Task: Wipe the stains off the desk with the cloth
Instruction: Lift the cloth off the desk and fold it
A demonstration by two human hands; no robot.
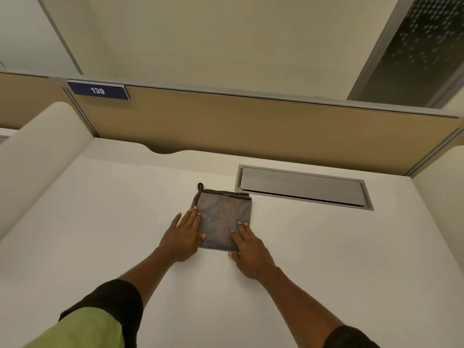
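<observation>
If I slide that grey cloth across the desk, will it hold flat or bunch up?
The cloth lies folded and thin, so it is probably limp and may bunch. Left hand and right hand lie flat on its edges, which should steady it. The desk looks smooth, so it likely glides.

Dark blue nameplate [98, 90] w/ white no. "139", far left, on top edge of tan partition [251, 126], no other legible txt

A tan partition panel [251, 126] with a grey metal cap runs across at twelve o'clock. At eleven o'clock hangs a navy sign [98, 90] reading 139. Above, a pale wall [213, 41]; at one o'clock, a dark dotted glass pane [421, 46]. Soft, even light.
</observation>
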